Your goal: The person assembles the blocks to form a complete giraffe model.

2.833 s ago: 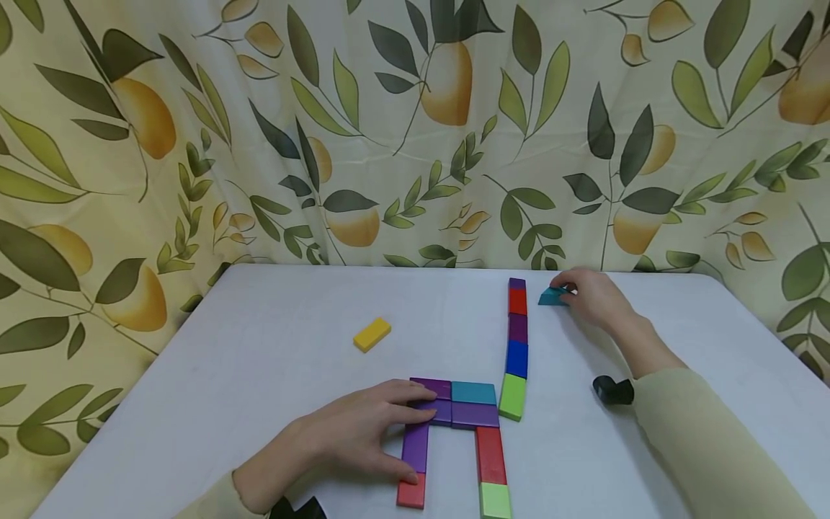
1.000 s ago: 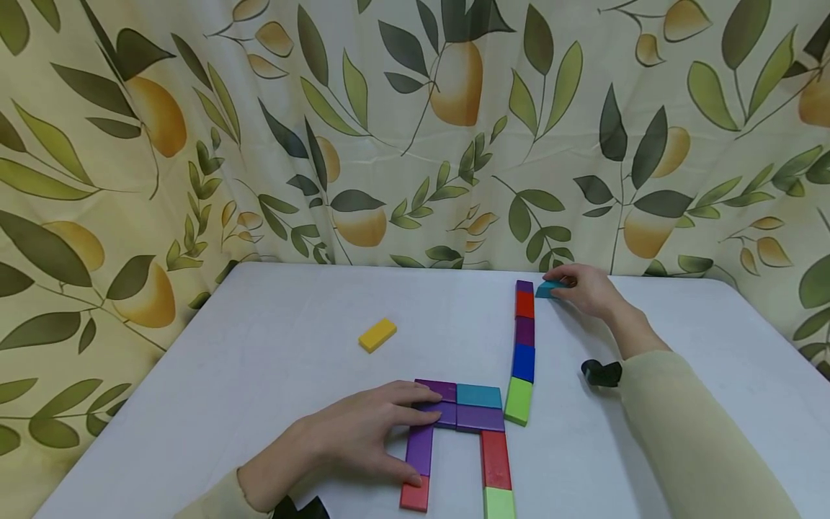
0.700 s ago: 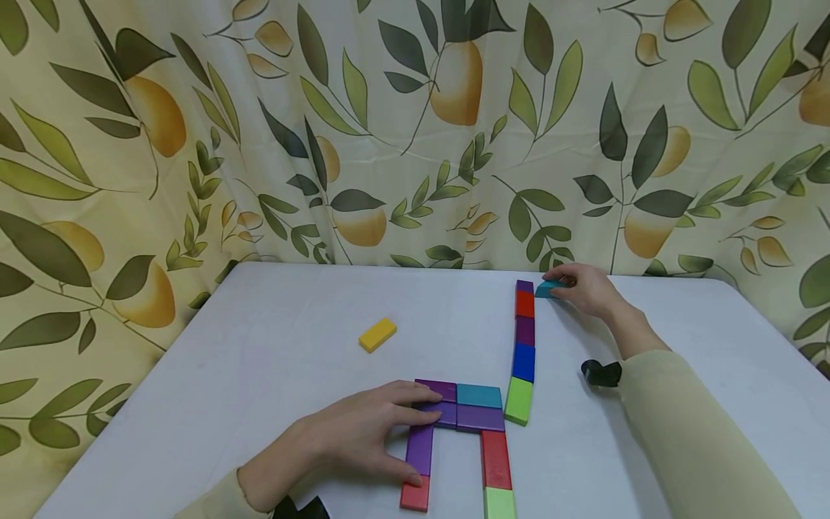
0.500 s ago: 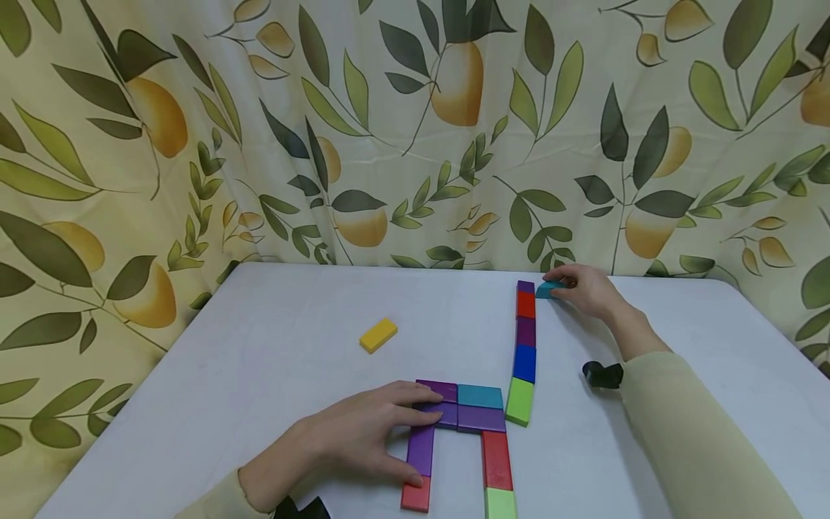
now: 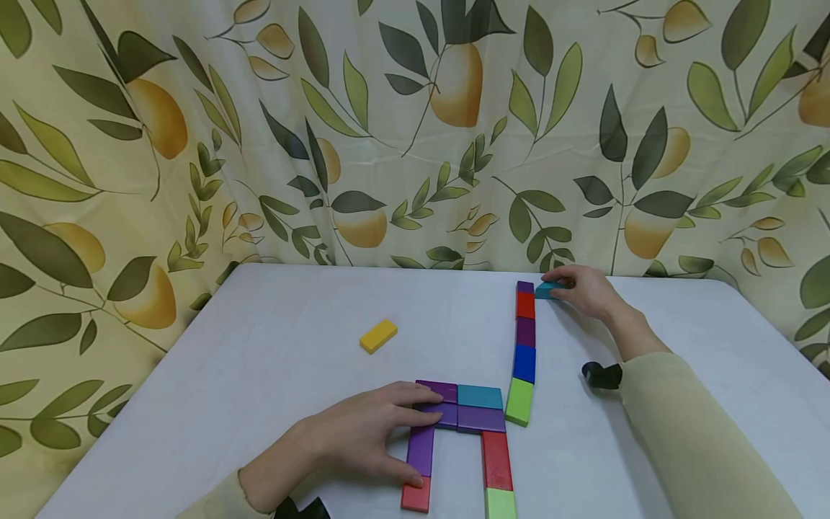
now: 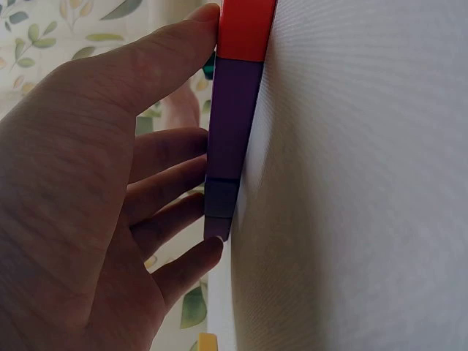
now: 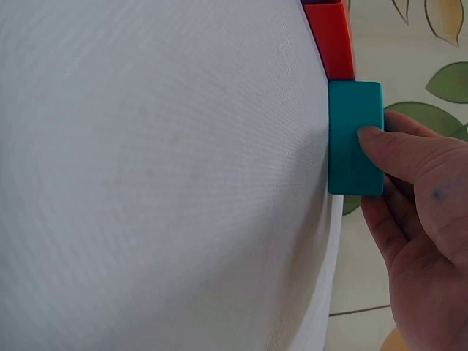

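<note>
My right hand [image 5: 590, 294] pinches a teal block [image 7: 349, 157] at the far right of the table. That block stands on edge beside the top end of a row of blocks, close to its red block [image 5: 526, 304]; in the right wrist view the two appear to meet. My left hand [image 5: 350, 429] lies spread over the near shape, fingertips on the purple blocks [image 5: 447, 413] and thumb at the red block [image 5: 416, 495] of the left leg. In the left wrist view its fingers touch the side of the dark purple block [image 6: 232, 117].
The row runs down through dark purple, blue [image 5: 524, 363] and lime [image 5: 519, 401] blocks to the near shape. A flat teal block [image 5: 480, 396] and a right leg of red [image 5: 496, 461] and light green [image 5: 500, 503] belong to that shape. A yellow block [image 5: 378, 336] lies apart, left of centre.
Compared with 2.8 s ago, the right hand has brought the teal block leftward, up against the top of the row. During the last second both hands hold still.
</note>
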### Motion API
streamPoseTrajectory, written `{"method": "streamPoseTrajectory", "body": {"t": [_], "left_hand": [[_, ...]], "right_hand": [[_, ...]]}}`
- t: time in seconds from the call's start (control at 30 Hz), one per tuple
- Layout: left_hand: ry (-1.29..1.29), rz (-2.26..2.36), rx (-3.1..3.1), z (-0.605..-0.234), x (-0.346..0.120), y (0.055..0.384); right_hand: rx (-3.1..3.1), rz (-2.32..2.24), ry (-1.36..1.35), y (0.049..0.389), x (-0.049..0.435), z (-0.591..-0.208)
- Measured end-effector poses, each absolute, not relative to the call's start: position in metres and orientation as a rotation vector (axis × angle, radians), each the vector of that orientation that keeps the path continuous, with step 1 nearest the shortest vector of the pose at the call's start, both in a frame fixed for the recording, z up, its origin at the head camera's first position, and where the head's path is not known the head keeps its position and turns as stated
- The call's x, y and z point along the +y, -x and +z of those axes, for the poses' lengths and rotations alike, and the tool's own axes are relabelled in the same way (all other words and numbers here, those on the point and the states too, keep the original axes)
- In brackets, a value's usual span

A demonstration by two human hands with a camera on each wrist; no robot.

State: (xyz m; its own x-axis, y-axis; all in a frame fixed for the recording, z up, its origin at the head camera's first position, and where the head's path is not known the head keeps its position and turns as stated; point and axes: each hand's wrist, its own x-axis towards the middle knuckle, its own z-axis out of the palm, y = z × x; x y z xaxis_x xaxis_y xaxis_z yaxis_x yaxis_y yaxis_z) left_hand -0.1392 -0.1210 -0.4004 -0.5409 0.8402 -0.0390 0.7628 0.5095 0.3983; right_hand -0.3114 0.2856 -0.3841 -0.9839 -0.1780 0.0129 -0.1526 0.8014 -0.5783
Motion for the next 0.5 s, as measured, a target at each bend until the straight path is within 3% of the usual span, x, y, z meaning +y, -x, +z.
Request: {"method": "streamPoseTrajectory", "body": {"t": [0.5], "left_hand": [[-1.356, 0.493, 2.519, -0.3994, -0.1210, 0.1394]], "right_hand": [[2.944, -0.926, 0.296, 0.3092, 0.2863, -0.3827]]}}
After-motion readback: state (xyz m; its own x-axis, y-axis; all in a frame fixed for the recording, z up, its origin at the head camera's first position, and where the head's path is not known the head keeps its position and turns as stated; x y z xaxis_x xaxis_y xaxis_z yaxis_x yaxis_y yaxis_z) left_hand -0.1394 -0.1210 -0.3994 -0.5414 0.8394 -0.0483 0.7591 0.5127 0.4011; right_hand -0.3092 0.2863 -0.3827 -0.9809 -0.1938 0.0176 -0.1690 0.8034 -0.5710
